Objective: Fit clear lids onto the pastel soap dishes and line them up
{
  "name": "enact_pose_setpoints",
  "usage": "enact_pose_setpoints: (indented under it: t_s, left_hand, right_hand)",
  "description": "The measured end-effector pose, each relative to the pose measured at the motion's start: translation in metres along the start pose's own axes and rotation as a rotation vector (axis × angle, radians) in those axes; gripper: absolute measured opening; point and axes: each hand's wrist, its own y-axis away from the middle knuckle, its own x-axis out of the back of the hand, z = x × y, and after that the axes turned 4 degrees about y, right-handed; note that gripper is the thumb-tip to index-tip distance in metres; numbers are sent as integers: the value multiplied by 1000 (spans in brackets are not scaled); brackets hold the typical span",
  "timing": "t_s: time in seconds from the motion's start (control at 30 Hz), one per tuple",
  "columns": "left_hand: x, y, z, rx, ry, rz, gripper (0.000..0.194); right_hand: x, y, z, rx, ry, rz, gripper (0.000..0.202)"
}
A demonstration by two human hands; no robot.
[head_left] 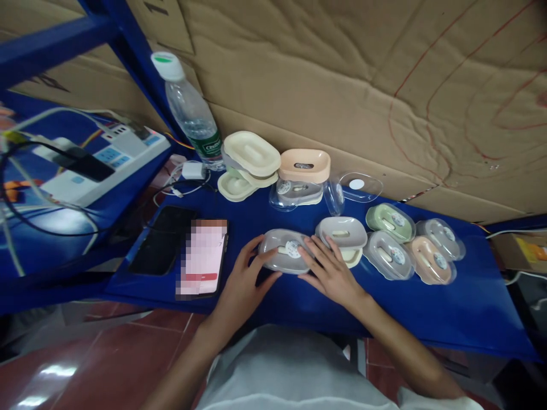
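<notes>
A grey soap dish (273, 263) under a transparent lid with a round white sticker lies on the blue table in front of me. My left hand (248, 279) curls its fingers and thumb around the left end of it. At the other end, my right hand (331, 270) presses its fingertips on the lid and side. Just behind my right hand, an uncovered grey soap dish (344, 228) rests on a cream tray (352, 258). Lidded dishes in green (387, 222), grey (387, 259) and peach (427, 262) are grouped to the right.
Stacked cream trays (252, 152) and a peach dish (310, 162) stand at the back, beside loose transparent lids (361, 187). A water bottle (192, 114) is behind them. Two phones (160, 242) lie left, near a power strip (106, 165) with cables. Cardboard (342, 74) walls the rear.
</notes>
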Motion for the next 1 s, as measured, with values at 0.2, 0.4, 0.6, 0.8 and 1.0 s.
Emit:
enact_pose_setpoints:
  t_s: [0.2,0.4,0.6,0.8,1.0]
  left_hand:
    - [3,7,-2,45,46,29,46]
    - [4,12,1,65,71,23,51]
    - [10,11,3,72,99,6,52]
    - [9,6,-1,56,66,0,51]
    - [0,8,-7,45,121,23,52]
  right_hand:
    - [8,-6,3,43,-63,-44,67]
    - [15,-3,2,40,-130,-73,69]
    - [12,0,-2,42,-135,-48,71]
    - [-11,-2,-11,-4,-150,15,77]
    - [10,-5,-5,15,-188,-42,69]
